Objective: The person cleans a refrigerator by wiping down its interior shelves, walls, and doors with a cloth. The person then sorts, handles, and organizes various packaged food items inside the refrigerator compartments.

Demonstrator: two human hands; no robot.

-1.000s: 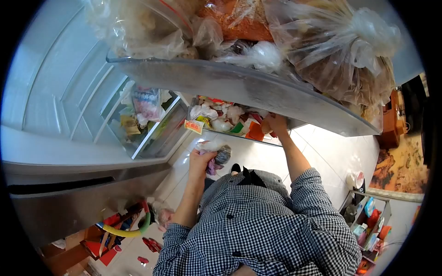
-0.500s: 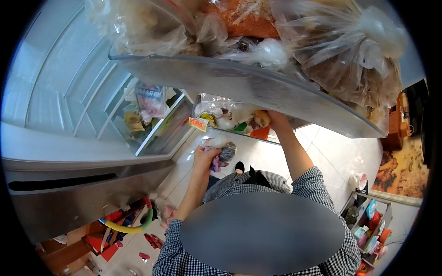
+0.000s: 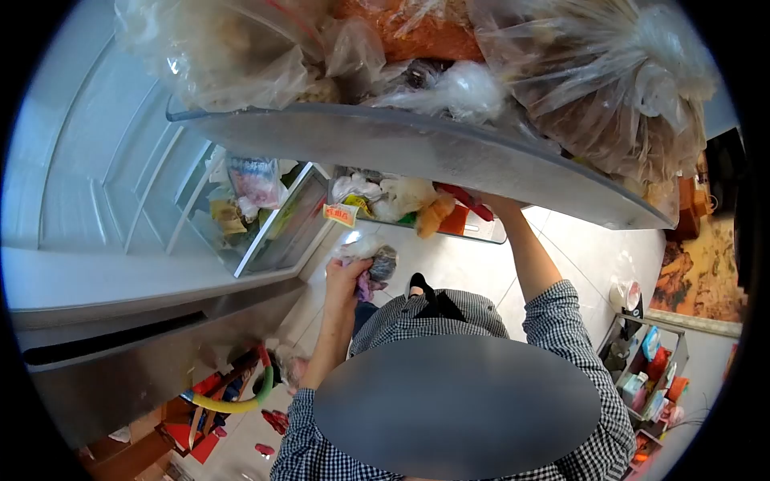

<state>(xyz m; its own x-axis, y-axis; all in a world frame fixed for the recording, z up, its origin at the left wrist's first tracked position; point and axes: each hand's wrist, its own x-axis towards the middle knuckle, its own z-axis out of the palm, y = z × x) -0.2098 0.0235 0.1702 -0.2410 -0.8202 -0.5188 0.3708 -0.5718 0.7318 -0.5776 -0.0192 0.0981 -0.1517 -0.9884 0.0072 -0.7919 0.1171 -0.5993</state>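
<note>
My left hand [image 3: 346, 276] is closed around a bundle of plastic bags [image 3: 370, 255], clear on top with a dark lump and a purple part. It hangs over the floor, in front of the refrigerator. My right hand [image 3: 499, 205] reaches into the pulled-out lower drawer [image 3: 491, 235], beside a red item [image 3: 468, 201]. The drawer above hides most of its fingers, so its grip is unclear. In the lower drawer lie whitish bags [image 3: 401, 199], an orange-brown item [image 3: 434, 215] and a printed label [image 3: 341, 214].
Above my arms juts a translucent upper drawer [image 3: 385, 144] heaped with knotted bags [image 3: 609, 80]. Shelves with a packet [image 3: 255, 183] stand at left, by the metal door edge [image 3: 120, 345]. A colourful ring [image 3: 224, 405] is at lower left, a rack [image 3: 658, 361] at right.
My right hand has moved slightly right, and the red item now shows beside it. The orange-brown item sits lower and further left. My left hand still holds the bags, slightly further left.
</note>
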